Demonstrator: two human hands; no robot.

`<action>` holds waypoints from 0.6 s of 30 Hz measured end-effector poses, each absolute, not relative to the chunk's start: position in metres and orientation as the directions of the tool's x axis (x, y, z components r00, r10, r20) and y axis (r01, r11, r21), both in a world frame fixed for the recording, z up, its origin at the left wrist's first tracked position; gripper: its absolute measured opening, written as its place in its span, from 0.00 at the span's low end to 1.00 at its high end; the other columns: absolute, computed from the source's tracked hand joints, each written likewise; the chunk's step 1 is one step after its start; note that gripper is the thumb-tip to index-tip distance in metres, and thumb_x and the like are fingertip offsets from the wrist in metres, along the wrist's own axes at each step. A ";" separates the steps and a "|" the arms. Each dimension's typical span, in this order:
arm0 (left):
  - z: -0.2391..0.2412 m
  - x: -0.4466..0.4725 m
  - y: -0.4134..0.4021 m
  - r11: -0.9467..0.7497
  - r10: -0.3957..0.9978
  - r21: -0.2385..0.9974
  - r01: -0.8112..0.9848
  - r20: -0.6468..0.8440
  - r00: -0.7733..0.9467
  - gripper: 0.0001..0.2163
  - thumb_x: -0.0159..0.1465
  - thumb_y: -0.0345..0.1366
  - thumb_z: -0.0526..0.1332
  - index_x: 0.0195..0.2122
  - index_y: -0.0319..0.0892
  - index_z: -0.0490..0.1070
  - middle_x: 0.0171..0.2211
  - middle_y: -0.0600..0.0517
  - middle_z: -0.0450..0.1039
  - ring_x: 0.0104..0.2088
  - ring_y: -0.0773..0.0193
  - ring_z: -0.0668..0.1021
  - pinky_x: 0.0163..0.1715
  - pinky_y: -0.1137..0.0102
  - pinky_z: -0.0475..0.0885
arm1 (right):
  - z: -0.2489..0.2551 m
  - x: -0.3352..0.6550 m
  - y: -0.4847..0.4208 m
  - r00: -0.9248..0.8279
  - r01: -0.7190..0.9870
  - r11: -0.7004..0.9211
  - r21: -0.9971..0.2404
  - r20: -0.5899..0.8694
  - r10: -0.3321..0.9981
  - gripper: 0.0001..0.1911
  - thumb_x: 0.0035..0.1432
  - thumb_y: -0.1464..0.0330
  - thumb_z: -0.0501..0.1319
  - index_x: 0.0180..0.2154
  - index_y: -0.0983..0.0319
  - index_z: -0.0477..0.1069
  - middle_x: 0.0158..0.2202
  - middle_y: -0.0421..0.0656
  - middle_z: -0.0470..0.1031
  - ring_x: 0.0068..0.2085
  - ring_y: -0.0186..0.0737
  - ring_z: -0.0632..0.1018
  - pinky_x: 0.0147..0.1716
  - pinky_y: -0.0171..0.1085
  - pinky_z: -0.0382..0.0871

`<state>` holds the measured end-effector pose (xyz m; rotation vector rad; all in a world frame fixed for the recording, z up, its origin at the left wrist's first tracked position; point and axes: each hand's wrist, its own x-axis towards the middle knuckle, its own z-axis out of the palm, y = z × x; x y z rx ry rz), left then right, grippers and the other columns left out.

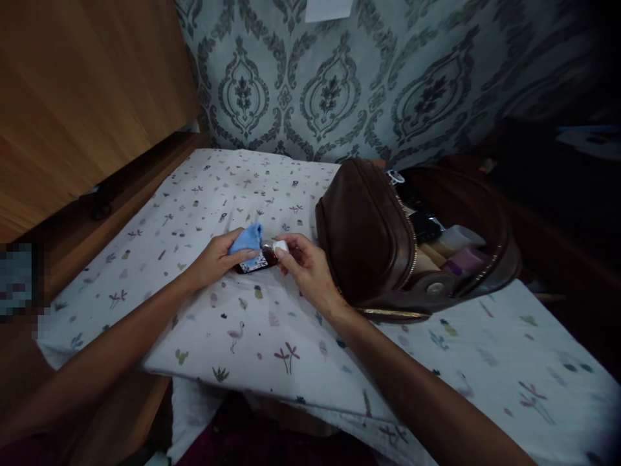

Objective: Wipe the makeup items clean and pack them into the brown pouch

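My left hand (220, 259) is closed around a small dark brown bottle (272, 255) with a patterned label, and a light blue cloth (247, 239) is bunched in the same grip. The bottle lies tilted low over the covered surface, its neck pointing right. At that neck, the thumb and fingers of my right hand (308, 262) pinch a white cap (280, 246). Whether the cap is seated on the bottle or just apart from it, I cannot tell. Part of the label is hidden by the cloth and my left fingers.
A brown leather bag (369, 226) stands unzipped close to my right hand, with several bottles and tubes (458, 239) inside. A white cloth (233, 188) printed with flamingos and plants covers the surface. Wooden furniture (92, 84) rises at the left; patterned wallpaper (330, 84) is behind.
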<state>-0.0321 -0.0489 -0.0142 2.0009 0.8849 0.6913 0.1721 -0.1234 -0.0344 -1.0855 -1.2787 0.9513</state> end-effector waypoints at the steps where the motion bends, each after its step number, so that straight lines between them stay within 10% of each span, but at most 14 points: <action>1: -0.015 -0.031 -0.049 -0.398 0.805 0.862 0.313 0.164 0.571 0.18 0.64 0.54 0.63 0.34 0.42 0.67 0.27 0.57 0.64 0.28 0.65 0.68 0.30 0.71 0.65 | -0.033 0.172 -0.124 0.080 0.034 0.244 -0.969 0.246 0.966 0.18 0.58 0.54 0.65 0.43 0.59 0.70 0.33 0.38 0.71 0.28 0.33 0.71 0.26 0.35 0.69; 11: -0.012 -0.029 -0.053 -0.609 0.738 0.726 0.319 0.371 0.564 0.11 0.69 0.42 0.56 0.42 0.41 0.72 0.37 0.50 0.75 0.39 0.60 0.76 0.43 0.67 0.72 | -0.032 0.168 -0.128 0.111 0.026 0.236 -0.971 0.238 0.965 0.18 0.58 0.53 0.66 0.37 0.59 0.67 0.27 0.37 0.72 0.26 0.33 0.72 0.26 0.34 0.67; 18: -0.027 -0.034 -0.061 -0.810 0.563 0.401 0.428 0.328 0.759 0.31 0.66 0.51 0.63 0.68 0.50 0.60 0.59 0.42 0.70 0.56 0.48 0.76 0.50 0.60 0.76 | -0.037 0.166 -0.130 0.174 0.036 0.167 -0.985 0.171 0.970 0.17 0.59 0.53 0.62 0.34 0.58 0.63 0.24 0.33 0.66 0.23 0.32 0.69 0.23 0.32 0.63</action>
